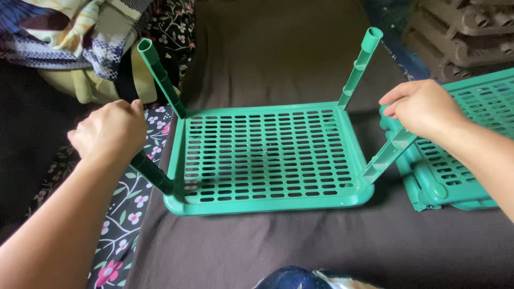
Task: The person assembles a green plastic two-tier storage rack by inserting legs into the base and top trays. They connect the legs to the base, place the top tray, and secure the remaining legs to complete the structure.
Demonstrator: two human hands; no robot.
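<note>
Grip: left hand [110,134] clenched round near-left post [151,172] of green slotted shelf [265,155]; right hand [423,107] clenched round near-right post [390,152]. Shelf flat on dark bedcover [278,59]. Best pressing both posts straight, evenly.

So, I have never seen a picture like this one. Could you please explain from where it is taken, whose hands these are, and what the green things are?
The picture comes from one camera worn on a person's head, looking down, so both bare arms belong to that person. In the middle lies a green plastic shelf tray with many slots, resting on a dark brown cloth. Four green posts stand up from its corners. The left hand grips the near left post; the right hand grips the near right post. The two far posts lean outwards and nothing touches them. At the right edge lies a second green tray, partly under the right arm. On the left you see a flowered fabric and, above it, a pile of clothes.
</note>
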